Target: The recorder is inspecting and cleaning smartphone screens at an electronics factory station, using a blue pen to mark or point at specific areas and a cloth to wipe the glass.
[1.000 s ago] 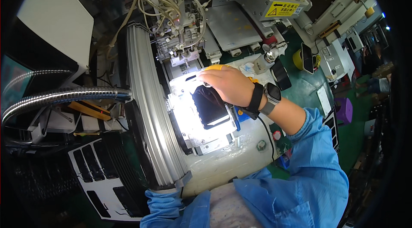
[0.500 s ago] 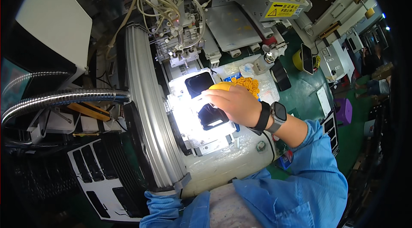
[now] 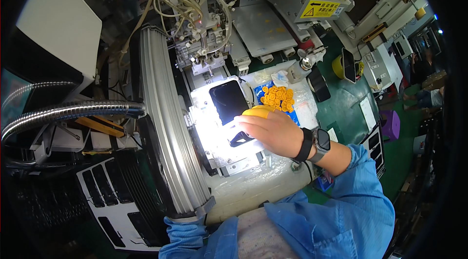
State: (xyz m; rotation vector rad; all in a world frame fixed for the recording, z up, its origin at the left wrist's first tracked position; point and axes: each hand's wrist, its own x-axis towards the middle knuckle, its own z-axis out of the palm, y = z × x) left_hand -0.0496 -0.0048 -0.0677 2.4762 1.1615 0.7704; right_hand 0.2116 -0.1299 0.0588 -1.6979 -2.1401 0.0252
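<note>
Evidently the dark screen is what the work centres on: a flat, glossy rectangle lying at the middle of the frame on a brightly lit metal plate. It looks light, stiff and slick, probably brittle like glass, so it would be best taken by its long edges or corners, with little pressure on its face. A second dark patch shows just below it, partly hidden by the fingers; whether it is a separate piece, I cannot tell.

The right hand comes in from the right, its grip bent over the lower right corner of the screen, with a yellow cover on one finger. Whether the grip is closed on anything, I cannot tell. The left hand is out of sight; only its blue sleeve shows at the lower edge.

Right of centre, a pile of small yellow finger covers lies on a blue packet. Above it stands a pale bottle with a metal top, its contents hidden. The green tabletop stretches beyond. At lower left, a white tray has dark panels in its slots.
</note>
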